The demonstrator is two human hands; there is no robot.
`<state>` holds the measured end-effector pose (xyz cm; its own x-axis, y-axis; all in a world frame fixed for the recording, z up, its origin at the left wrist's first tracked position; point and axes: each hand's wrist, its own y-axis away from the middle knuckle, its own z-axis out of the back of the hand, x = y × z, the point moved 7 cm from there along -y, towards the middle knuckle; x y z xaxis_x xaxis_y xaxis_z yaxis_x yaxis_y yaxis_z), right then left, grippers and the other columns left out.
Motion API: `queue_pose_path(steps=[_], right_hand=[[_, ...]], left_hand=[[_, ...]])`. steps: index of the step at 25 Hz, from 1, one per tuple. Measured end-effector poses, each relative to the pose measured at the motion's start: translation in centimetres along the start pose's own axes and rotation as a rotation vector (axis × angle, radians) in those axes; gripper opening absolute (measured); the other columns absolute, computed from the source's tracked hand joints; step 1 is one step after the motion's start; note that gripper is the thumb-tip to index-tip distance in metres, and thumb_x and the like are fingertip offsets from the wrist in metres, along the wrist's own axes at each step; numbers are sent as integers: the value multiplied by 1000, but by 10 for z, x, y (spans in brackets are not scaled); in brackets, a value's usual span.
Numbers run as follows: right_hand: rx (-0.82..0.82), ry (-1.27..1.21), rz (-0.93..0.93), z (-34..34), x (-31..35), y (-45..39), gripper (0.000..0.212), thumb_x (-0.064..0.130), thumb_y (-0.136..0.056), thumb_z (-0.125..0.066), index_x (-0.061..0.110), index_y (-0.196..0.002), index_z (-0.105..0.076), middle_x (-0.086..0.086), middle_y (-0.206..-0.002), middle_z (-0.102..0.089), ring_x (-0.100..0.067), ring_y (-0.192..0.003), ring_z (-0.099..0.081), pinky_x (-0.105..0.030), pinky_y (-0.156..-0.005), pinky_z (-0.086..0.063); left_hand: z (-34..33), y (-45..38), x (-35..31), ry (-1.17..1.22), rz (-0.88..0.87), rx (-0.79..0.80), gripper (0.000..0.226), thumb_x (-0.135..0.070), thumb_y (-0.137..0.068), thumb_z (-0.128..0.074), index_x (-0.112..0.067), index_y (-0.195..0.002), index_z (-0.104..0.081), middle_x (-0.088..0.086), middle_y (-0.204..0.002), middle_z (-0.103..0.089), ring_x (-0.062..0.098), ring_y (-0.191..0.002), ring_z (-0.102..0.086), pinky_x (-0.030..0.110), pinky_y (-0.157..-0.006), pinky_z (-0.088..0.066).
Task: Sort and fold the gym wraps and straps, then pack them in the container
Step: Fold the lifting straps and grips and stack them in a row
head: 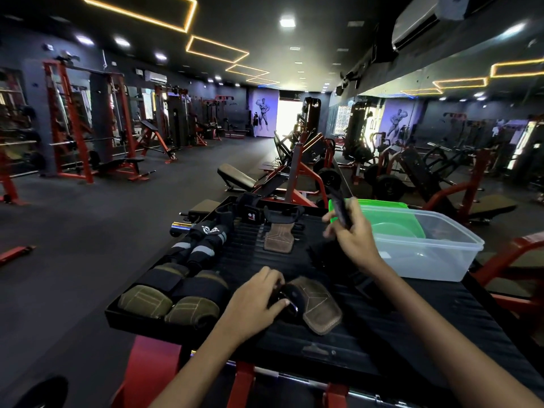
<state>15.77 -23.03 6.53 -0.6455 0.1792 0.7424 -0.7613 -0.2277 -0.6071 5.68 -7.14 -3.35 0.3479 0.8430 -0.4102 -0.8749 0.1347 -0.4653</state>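
Your left hand (259,301) presses down on the black cuff of a brown leather grip pad (316,304) lying on the black counter (382,325), fingers curled round the cuff. Your right hand (353,237) is raised above the counter, gripping a dark strap (341,209) that stands up from your fist. Just beside it sits the clear container (435,254), a green lid (388,219) leaning inside it, with rolled wraps (176,293) lined up at the counter's left edge.

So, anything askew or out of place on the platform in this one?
Mildly. The green lid sits tilted inside the clear container, filling packing space. One brown grip pad lies apart from the one under the left hand.
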Motion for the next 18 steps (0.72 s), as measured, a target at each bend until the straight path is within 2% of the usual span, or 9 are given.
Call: queue_pose_path(steps=[2, 4, 7, 10, 12, 14, 16, 18], right_hand=[[288, 313, 91, -23, 1, 22, 22, 10, -79, -52, 13, -92, -35, 3, -84, -51, -6, -71, -48, -29, -69, -37], [522, 463, 93, -46, -7, 44, 39, 34, -71, -57, 17, -101, -39, 6, -93, -49, -10, -85, -46, -29, -76, -35], [661, 565, 87, -68, -26, 61, 57, 61, -68, -41, 23, -110, -51, 9, -96, -48, -9, -95, -45, -31, -83, -32], [545, 570, 37, -69, -40, 62, 66, 70, -69, -31, 20, -99, -63, 7, -86, -47, -10, -89, -45, -29, -78, -32], [436, 573, 53, -65, -41, 57, 64, 72, -66, -38, 18, -87, -64, 8, -81, -50, -10, -84, -45, -27, -74, -31], [389, 580, 74, -62, -38, 58, 56, 71, -64, -49, 18, -78, -63, 8, -74, -51, -11, -77, -46, -26, -69, -30], [365, 611, 42, -57, -36, 60, 42, 59, -68, -66, 18, -74, -63, 10, -66, -46, -13, -72, -46, -26, -66, -29], [351, 671, 22, -55, -35, 61, 32, 49, -71, -73, 18, -74, -64, 11, -63, -39, -16, -70, -45, -26, -65, -25]], left_hand=[[-6, 1, 10, -42, 142, 41, 18, -35, -89, -57, -23, -95, -45, -11, -81, -50, 7, -74, -49, 25, -69, -41], [-18, 0, 21, 32, 256, 150, 15, -35, -89, -56, -20, -88, -51, -8, -75, -56, 11, -70, -53, 27, -67, -43], [-22, -1, 31, 250, 390, 162, 13, -28, -88, -60, -16, -92, -64, -7, -70, -58, 7, -62, -53, 25, -62, -43], [-30, 5, 33, 551, 622, 171, 19, -30, -86, -65, -12, -91, -64, -1, -68, -64, 9, -50, -56, 19, -48, -45], [-37, 9, 32, 647, 724, 181, 21, -27, -83, -69, -8, -85, -60, 4, -66, -64, 10, -45, -57, 18, -43, -44], [-38, 12, 31, 739, 797, 164, 20, -15, -85, -66, -7, -73, -52, 9, -64, -63, 12, -44, -60, 19, -42, -47], [-39, 17, 31, 855, 860, 150, 21, -5, -88, -55, -5, -68, -49, 14, -64, -63, 14, -47, -65, 19, -47, -53], [-39, 20, 33, 953, 900, 131, 21, 2, -90, -47, -1, -70, -53, 15, -65, -63, 17, -51, -67, 19, -49, -55]])
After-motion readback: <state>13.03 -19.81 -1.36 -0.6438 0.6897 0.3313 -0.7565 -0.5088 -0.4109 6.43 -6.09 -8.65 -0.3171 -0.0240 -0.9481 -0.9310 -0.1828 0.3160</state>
